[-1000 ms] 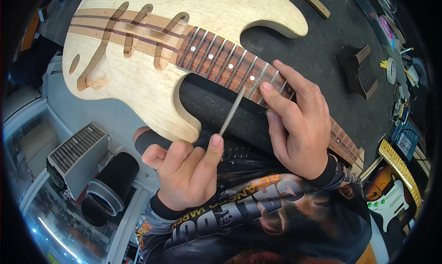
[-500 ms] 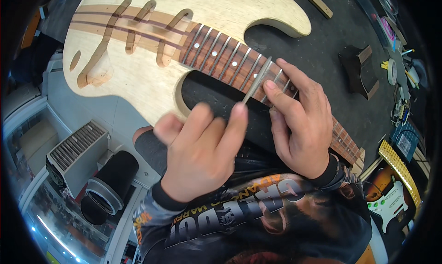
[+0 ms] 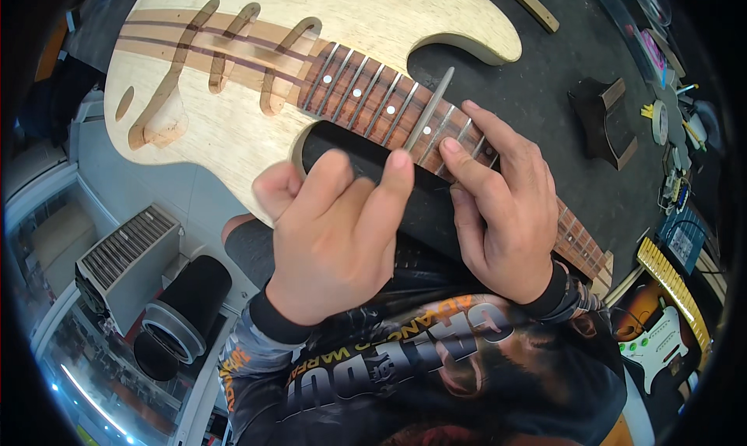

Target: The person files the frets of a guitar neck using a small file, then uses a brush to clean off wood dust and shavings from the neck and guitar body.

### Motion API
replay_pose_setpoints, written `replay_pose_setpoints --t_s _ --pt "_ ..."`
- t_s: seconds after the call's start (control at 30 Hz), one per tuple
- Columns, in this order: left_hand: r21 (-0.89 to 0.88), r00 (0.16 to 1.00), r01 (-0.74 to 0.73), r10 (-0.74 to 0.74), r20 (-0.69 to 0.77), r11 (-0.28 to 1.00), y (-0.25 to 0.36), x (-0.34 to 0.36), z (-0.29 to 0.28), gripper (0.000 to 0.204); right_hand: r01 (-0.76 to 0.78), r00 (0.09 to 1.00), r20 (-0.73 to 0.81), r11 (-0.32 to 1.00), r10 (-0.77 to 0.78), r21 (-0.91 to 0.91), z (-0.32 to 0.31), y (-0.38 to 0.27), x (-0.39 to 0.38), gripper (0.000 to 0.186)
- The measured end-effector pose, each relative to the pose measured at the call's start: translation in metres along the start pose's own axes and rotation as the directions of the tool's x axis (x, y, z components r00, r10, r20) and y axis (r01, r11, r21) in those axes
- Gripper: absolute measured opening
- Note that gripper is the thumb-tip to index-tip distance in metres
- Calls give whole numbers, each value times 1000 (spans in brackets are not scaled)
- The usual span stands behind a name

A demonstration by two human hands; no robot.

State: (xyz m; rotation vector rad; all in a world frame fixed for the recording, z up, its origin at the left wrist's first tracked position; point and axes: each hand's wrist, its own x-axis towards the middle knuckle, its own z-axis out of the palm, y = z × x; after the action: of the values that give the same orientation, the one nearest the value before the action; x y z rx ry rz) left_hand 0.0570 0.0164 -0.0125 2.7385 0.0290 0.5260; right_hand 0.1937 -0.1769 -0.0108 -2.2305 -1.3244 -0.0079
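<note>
My left hand point(image 3: 334, 232) is closed around a slim grey metal file point(image 3: 429, 110), its fingers curled and one digit laid along the near end. The file lies slantwise across the dark rosewood-coloured fretboard point(image 3: 362, 88), roughly in line with the frets, its tip past the far edge. My right hand point(image 3: 510, 212) grips the guitar neck farther along, with fingertips spread over the fretboard and its two edges. The neck joins a pale unfinished guitar body point(image 3: 354, 10) with several routed slots. What the left palm covers is hidden.
A black curved stand point(image 3: 603, 119) sits on the dark bench to the right, near a roll of tape point(image 3: 660, 121) and small tools. A sunburst guitar point(image 3: 657, 341) with a white pickguard leans at the lower right. Left of me are a grey slatted box point(image 3: 128, 251) and black cylinder point(image 3: 191, 294).
The file and my left hand have shifted away from me and slightly left, so more of the file's tip passes the far edge. My right hand keeps nearly the same place.
</note>
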Motion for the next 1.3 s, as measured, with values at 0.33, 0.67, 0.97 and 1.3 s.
replay_pose_setpoints --t_s 0.33,0.67,0.97,1.3 --pt "38 997 13 -16 72 999 10 -19 -3 51 4 1000 -21 1000 -4 5 2 3 0 60" --pt "9 992 17 -18 124 1000 10 -8 -5 50 -10 1000 5 1000 10 -2 0 1 1 60" --pt "14 997 19 -20 78 1000 8 -11 -4 53 -7 1000 2 1000 7 13 -1 2 2 58" --pt "2 996 25 -25 80 1000 13 -23 -6 54 -1 1000 -3 1000 1 8 0 2 1 58"
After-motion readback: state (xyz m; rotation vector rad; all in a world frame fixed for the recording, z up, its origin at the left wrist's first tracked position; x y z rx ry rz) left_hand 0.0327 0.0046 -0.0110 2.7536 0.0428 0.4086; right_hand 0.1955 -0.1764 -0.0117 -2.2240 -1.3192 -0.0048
